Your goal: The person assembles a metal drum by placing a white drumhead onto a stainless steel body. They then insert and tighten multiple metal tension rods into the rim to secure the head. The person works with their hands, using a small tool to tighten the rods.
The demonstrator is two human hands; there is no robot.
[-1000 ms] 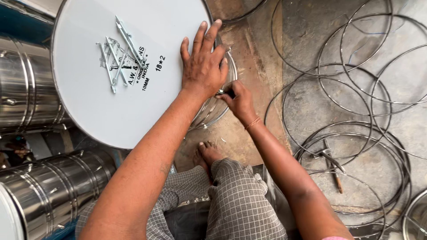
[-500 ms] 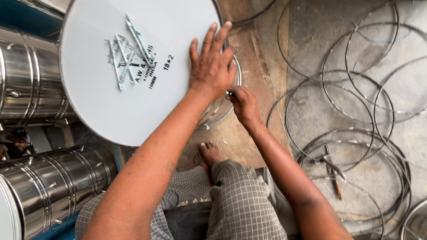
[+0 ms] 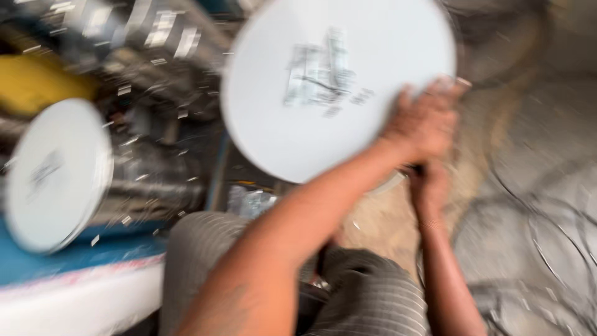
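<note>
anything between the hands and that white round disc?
Nothing visible. The left hand lies flat on the right edge of the white disc. The right hand sits just under that edge, but blur hides whether it touches the disc.

My left hand point(image 3: 423, 121) lies flat with fingers spread, forearm reaching up from the lower left. My right hand point(image 3: 429, 183) sits just below it, curled; blur hides its grip. Both forearms converge.
</note>
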